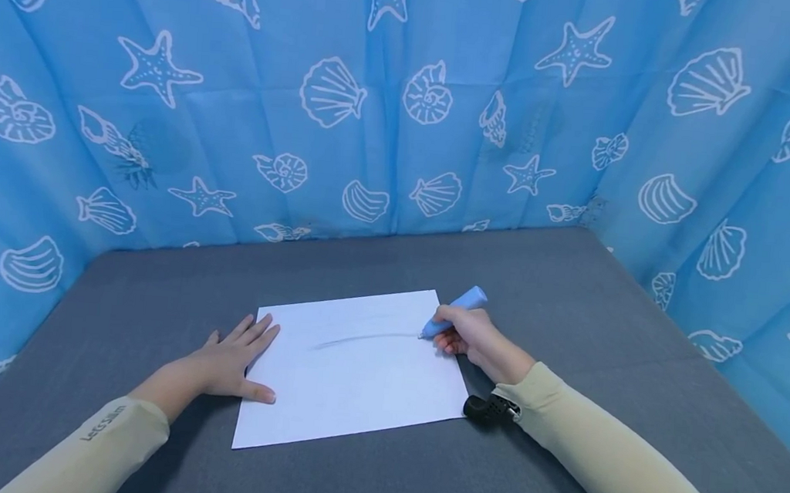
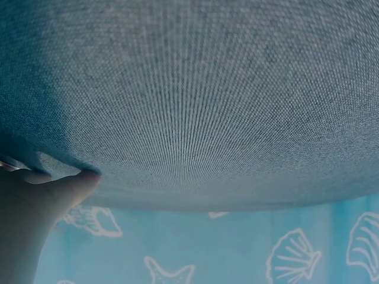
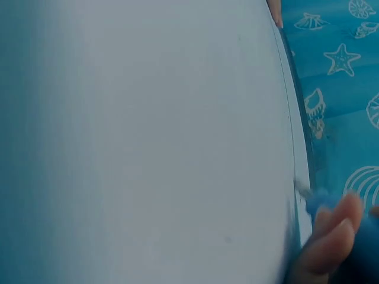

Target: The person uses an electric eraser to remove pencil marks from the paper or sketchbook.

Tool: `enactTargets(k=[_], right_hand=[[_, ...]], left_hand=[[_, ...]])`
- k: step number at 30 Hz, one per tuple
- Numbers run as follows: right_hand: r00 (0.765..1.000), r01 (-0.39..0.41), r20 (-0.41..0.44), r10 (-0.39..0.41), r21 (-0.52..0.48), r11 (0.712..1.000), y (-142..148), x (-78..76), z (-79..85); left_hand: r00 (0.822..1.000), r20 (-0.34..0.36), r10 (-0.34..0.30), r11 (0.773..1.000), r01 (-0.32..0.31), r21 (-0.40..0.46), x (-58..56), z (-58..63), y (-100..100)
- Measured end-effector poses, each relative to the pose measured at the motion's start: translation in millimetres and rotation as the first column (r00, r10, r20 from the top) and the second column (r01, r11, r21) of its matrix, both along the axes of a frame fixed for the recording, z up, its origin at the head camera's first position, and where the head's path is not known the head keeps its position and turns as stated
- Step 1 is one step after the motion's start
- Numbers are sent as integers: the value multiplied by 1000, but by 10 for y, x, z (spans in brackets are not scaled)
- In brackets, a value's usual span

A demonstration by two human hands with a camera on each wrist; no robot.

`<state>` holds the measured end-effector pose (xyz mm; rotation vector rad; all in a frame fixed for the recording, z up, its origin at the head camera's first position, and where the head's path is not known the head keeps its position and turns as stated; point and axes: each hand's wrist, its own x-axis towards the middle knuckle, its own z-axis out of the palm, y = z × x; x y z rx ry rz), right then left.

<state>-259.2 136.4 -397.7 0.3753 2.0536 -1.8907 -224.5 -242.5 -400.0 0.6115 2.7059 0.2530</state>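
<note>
A white sheet of paper (image 1: pixel 349 390) lies on the grey cloth-covered table. My left hand (image 1: pixel 229 361) rests flat with fingers spread, its fingertips and thumb over the sheet's left edge; the left wrist view catches only part of that hand (image 2: pixel 50 201). Near the upper right edge of the paper, my right hand (image 1: pixel 474 338) grips a thick light-blue pen-shaped tool (image 1: pixel 455 313), tilted, its narrow tip at the paper. A thin grey-blue line (image 1: pixel 367 338) runs leftward from the tip; whether it is drawn or cut I cannot tell. The right wrist view shows the tool's tip (image 3: pixel 303 190) beside curled fingers.
Blue curtains (image 1: pixel 375 144) with white shells and starfish hang behind the table and at both sides. The grey tabletop (image 1: pixel 539 273) extends around the paper. A black device (image 1: pixel 490 410) sits under the right wrist, by the paper's lower right corner.
</note>
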Motion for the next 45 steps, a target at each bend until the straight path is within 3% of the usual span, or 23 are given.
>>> enactTargets(k=[20, 27, 32, 40, 45], right_hand=[[1000, -25, -15, 26, 10, 1000, -11, 32, -5], [1000, 14, -22, -17, -116, 993, 19, 37, -17], [1000, -13, -13, 11, -185, 983, 48, 39, -24], [998, 60, -20, -61, -55, 997, -24, 26, -18], [996, 85, -14, -86, -31, 996, -39, 14, -28]], left_hand=[[1000, 2, -1, 1000, 1, 4, 14, -5, -9], [1000, -3, -6, 1000, 6, 8, 7, -5, -15], [1000, -9, -6, 1000, 6, 3, -4, -19, -17], [1000, -14, -4, 1000, 4, 3, -8, -31, -12], [1000, -11, 2, 1000, -2, 2, -5, -41, -11]])
